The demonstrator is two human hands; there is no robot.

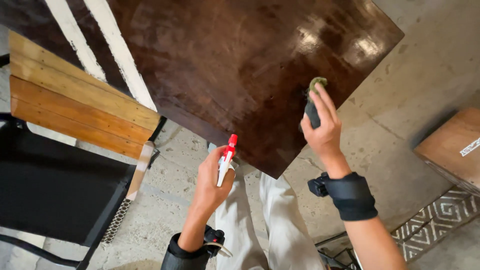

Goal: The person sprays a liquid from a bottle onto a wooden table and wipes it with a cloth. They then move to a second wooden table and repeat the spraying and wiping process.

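A dark brown glossy wooden tabletop [235, 60] fills the upper middle of the view. My right hand [322, 127] presses a bunched grey-green cloth [314, 100] against the table near its right edge. My left hand [210, 180] grips a spray bottle with a red and white trigger head [227, 155], held just below the table's near corner, nozzle pointing up toward the tabletop. Both wrists wear black bands.
A slatted wooden bench or chair [75, 100] with a black seat [50, 190] stands at the left. White painted boards [120, 55] lean by the table. A brown wooden box [452, 145] sits at the right on the concrete floor [400, 100]. A patterned mat [440, 220] lies at bottom right.
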